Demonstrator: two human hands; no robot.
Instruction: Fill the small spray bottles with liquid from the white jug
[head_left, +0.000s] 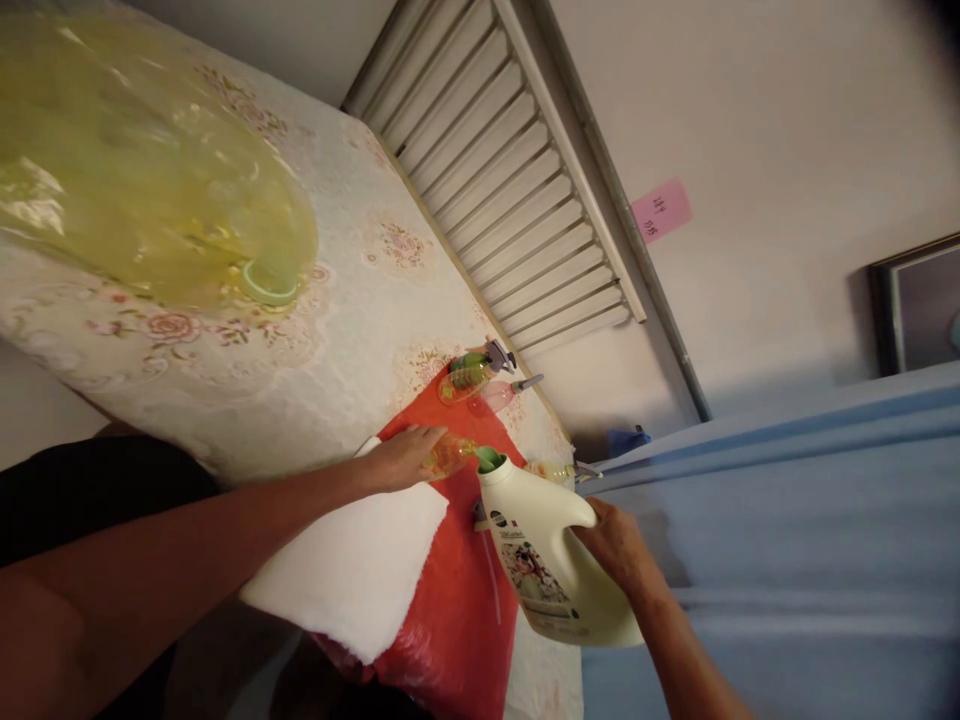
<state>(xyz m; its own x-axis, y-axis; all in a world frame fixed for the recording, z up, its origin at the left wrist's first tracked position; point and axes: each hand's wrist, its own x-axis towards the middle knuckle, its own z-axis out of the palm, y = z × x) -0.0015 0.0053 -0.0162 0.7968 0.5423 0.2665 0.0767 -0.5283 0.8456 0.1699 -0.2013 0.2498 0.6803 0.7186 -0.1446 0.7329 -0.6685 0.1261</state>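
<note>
My right hand (619, 540) is wrapped round the handle of a large cream jug (555, 570) with a printed label. The jug tilts so that its green spout (489, 460) sits at the mouth of a small clear bottle (450, 456) of yellow liquid. That bottle is held by my left hand (405, 458), its neck pointing at the spout. A spray nozzle (480, 515) with a thin dip tube lies on the red plastic sheet (439, 630), partly behind the jug. Below my left wrist is a white towel (352, 570).
Two spray bottles, one green-labelled (469, 375) and one pink (495, 397), stand beyond my left hand. Another spray bottle (551, 470) is behind the jug. A big yellow plastic bag (150, 170) covers the upper left of the flowered tablecloth (337, 300). Blue curtain (787, 550) hangs right.
</note>
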